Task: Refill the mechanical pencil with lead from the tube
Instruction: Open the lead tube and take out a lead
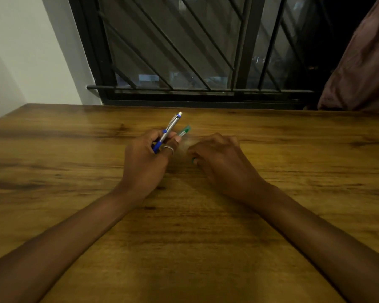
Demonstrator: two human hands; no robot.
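Head view of two bare forearms reaching from the lower corners of the frame toward its centre, over a wooden desk [206,226] with a dark grain.

Left hand [146,159]: fingers curled and clenched around a mechanical pencil [167,132]. The pencil has a silver barrel, a blue grip section and a white cap end; it tilts up and to the right, the cap end projecting above the hand toward the upper centre of the frame, the blue grip lying inside the fist. A ring [168,148] sits on one finger of this hand. Just to the right of the pencil, and roughly parallel to it, a green translucent lead tube [184,130] projects from behind the fingertips of the same hand; motion blur leaves it unclear whether the fingers pinch it or it merely lies against them.

Right hand [217,158]: knuckles up, fingers curled downward close to the desk, slightly blurred. A small green piece [193,160] shows at its lower left edge beneath the fingers; what it is cannot be told, nor whether the hand grips it.

The two hands lie near each other, apart.

Background: a barred window [184,51] across the top of the frame, a pale wall [31,51] in the upper left, a dark cloth [363,62] in the upper right.
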